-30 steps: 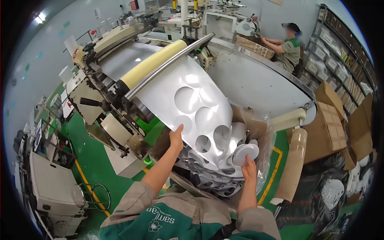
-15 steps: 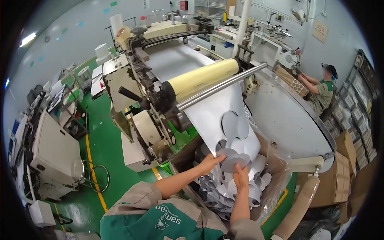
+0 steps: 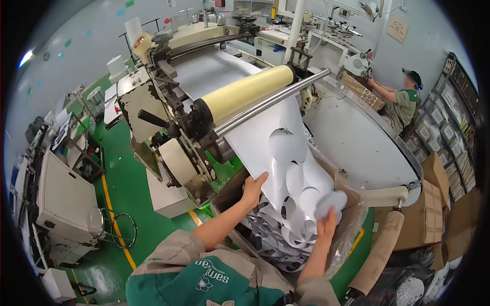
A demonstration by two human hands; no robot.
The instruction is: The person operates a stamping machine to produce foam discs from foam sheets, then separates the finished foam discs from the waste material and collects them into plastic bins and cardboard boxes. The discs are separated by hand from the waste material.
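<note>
A white sheet (image 3: 260, 137) with round cut-outs hangs from a steel bar (image 3: 275, 104) below a yellow roller (image 3: 250, 93). My left hand (image 3: 253, 189) grips the sheet's left edge, fingers closed on it. My right hand (image 3: 327, 222) holds grey-white discs (image 3: 331, 204) at the sheet's lower right, its fingers pressed to their near side. Below both hands, a plastic-lined cardboard box (image 3: 347, 234) holds crumpled sheet scrap (image 3: 273, 234) full of round holes.
A large pale curved panel (image 3: 362, 143) stands right of the box. A cloth-covered roll (image 3: 383, 252) and cartons (image 3: 408, 219) are at the lower right. A co-worker (image 3: 403, 102) sits at the back right. A white cabinet (image 3: 69, 204) stands left.
My hands have moved apart: the left up and left onto the sheet's edge, the right to the right with the discs. The view has shifted slightly.
</note>
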